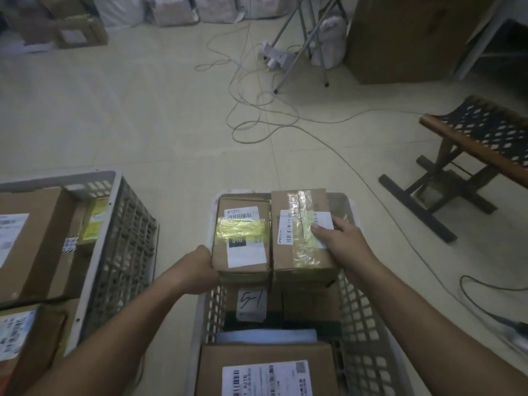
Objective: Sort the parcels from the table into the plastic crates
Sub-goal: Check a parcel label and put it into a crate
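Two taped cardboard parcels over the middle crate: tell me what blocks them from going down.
Beneath the two taped cardboard parcels, a white label marked 51 and other parcels already fill the white plastic crate; they can only rest on top.

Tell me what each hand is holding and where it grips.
The left hand grips the near left corner of the yellow-taped box. The right hand holds the clear-taped box at its right edge, thumb on the label.

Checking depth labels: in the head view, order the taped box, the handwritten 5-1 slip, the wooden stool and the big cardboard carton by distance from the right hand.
1. Brown clear-taped cardboard box, under the right hand.
2. White handwritten slip, lower left.
3. Dark wooden stool, right.
4. Large cardboard carton, far top right.
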